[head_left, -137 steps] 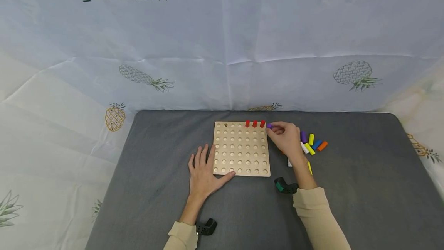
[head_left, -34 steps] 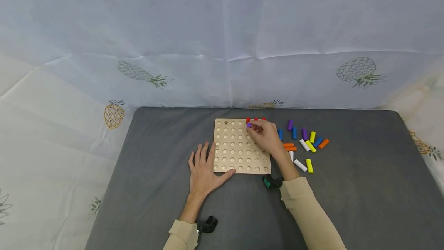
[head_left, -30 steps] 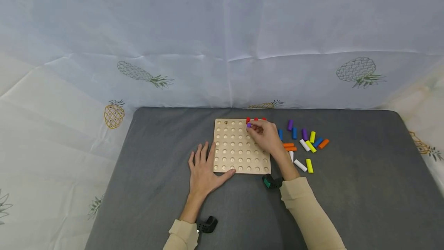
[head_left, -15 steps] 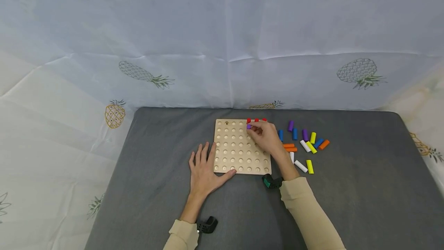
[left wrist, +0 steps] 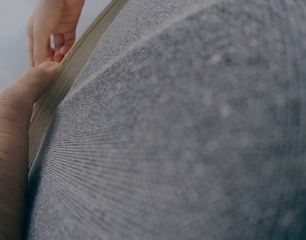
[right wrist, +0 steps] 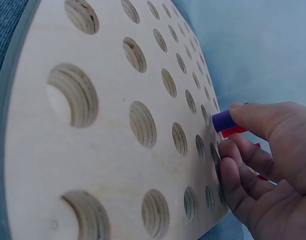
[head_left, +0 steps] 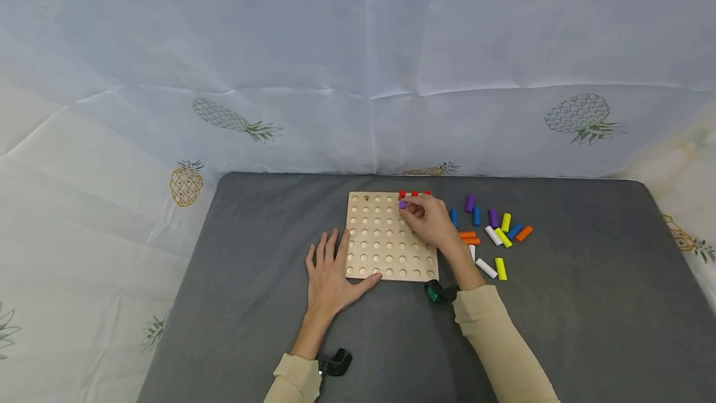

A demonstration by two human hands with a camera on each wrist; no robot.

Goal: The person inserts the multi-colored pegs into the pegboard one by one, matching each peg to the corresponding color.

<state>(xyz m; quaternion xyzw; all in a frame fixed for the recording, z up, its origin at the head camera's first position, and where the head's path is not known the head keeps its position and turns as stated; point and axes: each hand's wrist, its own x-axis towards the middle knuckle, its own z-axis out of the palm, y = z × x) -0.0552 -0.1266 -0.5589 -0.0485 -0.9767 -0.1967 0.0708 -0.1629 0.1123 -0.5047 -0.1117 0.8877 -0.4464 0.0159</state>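
A pale wooden board [head_left: 390,274] with rows of round holes lies on the grey table. My right hand [head_left: 431,219] is over its back right part, pinching a purple peg [head_left: 402,204] between thumb and fingers. The right wrist view shows this purple peg [right wrist: 223,121] held at a slant, its lower end close to the board face [right wrist: 32,160]. Three red pegs [head_left: 414,194] stand along the board's back edge, partly hidden by that hand. My left hand [head_left: 329,282] spreads flat at the board's left side, with its thumb [left wrist: 46,65] against the front edge.
Right of the board lie loose pegs: purple [head_left: 470,203], blue [head_left: 477,216], orange [head_left: 524,233], yellow [head_left: 500,269] and white [head_left: 486,268], some partly behind the right arm. A pale curtain [head_left: 358,135] printed with pineapples hangs behind the table [head_left: 587,303].
Since the oldest frame, my right hand has carried the purple peg leftward from beside the board to just in front of the leftmost red peg. Over the last second both hands have barely moved.
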